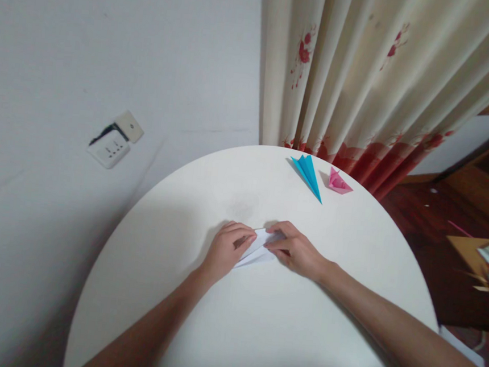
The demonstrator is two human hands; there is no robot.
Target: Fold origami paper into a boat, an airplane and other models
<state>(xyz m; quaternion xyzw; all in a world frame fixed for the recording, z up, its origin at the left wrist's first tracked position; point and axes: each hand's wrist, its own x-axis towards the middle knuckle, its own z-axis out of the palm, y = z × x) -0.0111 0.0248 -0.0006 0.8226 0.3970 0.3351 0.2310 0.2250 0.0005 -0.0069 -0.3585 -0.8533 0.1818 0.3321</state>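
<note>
Head view, left hand [225, 249], right hand [296, 250], pinching white paper [259, 251]

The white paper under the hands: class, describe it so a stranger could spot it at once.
Start at the round white table by the curtain. Near its middle, the left hand and right hand press on a folded white paper. Unlike the blue paper plane and pink paper boat at the far edge, it is colourless and being handled.

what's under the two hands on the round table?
A folded white paper lies on the table, pressed by left hand and right hand. Its middle shows; the ends under the fingers are hidden.
</note>
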